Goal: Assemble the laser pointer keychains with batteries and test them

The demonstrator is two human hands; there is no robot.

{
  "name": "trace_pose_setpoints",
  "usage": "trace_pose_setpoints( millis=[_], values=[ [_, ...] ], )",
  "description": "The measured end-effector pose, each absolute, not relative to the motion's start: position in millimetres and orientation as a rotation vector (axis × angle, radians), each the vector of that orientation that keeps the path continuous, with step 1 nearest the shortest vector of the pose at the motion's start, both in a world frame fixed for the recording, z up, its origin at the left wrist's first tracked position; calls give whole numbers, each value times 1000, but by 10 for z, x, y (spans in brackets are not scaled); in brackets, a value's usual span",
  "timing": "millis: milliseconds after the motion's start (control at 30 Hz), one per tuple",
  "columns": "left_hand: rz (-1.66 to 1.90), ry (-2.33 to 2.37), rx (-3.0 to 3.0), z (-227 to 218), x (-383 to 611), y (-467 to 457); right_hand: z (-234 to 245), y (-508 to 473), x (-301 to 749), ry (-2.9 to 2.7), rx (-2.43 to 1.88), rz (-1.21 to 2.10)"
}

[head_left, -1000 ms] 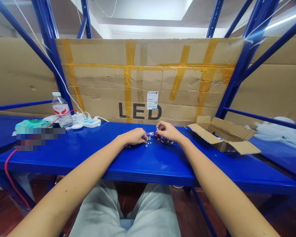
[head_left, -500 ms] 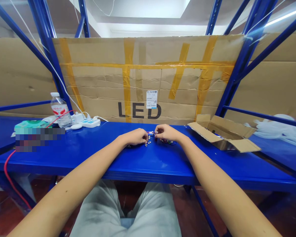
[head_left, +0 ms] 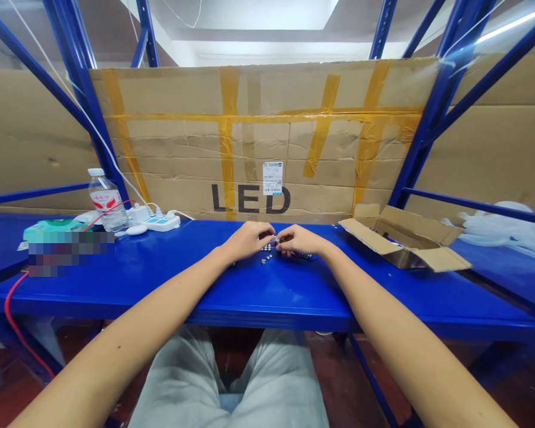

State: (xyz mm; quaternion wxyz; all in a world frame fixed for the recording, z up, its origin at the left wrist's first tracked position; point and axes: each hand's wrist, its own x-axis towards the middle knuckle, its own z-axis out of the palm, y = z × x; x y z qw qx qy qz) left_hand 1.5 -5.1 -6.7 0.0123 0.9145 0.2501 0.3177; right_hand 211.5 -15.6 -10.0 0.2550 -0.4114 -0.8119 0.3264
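Note:
My left hand (head_left: 248,239) and my right hand (head_left: 298,240) meet fingertip to fingertip over the middle of the blue metal shelf (head_left: 271,291). Both have their fingers curled in a pinch around a tiny object between them that I cannot make out. Several small silvery round parts (head_left: 266,258) lie on the shelf just below the fingertips. A little bundle of dark and red pieces (head_left: 307,256) lies under my right hand, mostly hidden by it.
An open cardboard box (head_left: 401,238) sits to the right. At the left stand a water bottle (head_left: 103,200), a white power strip (head_left: 160,222), a green packet (head_left: 53,228) and a red cable (head_left: 13,321). A taped cardboard sheet marked LED (head_left: 249,142) forms the back wall.
Both hands have closed in on each other; my left hand lifted off the shelf and its fingertips now touch those of my right hand. The short rod seen between them earlier is hidden.

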Motion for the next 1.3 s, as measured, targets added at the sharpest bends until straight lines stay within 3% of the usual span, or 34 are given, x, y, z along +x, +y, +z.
trace_pose_setpoints(
  millis=[500, 800, 1300],
  values=[
    [932, 755, 2901, -83, 17, -64, -64, -168, 2134, -2091, -1148, 972],
    [379, 976, 2837, -61, -19, -107, -59, -157, 2170, -2168, -1197, 946],
    [314, 1061, 2640, -76, -11, -55, -64, -152, 2140, -2161, -1262, 937]
  ],
)
